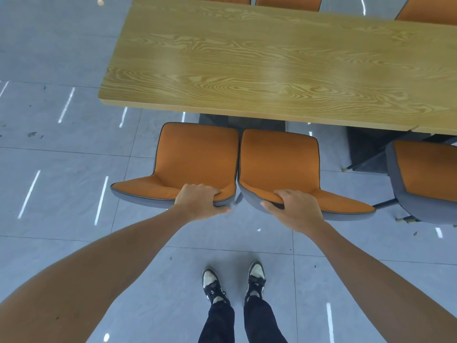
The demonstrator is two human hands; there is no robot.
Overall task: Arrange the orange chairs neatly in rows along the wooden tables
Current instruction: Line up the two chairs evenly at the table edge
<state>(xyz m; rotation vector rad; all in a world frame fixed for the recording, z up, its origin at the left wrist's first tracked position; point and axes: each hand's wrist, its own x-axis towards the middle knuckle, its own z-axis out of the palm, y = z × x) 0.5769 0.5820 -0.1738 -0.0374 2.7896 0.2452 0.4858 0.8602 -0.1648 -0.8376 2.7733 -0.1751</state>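
Two orange chairs with grey shells stand side by side, touching, at the near edge of the wooden table. My left hand grips the top of the backrest of the left chair. On the right chair, my right hand holds the backrest top in the same way. Both seats face the table, and their front parts are hidden under the tabletop. A third orange chair stands further right along the same edge, apart from the pair.
More orange chairs line the far side of the table. A second tabletop joins the first at the right. The floor is grey tile with light reflections. My feet stand just behind the two chairs.
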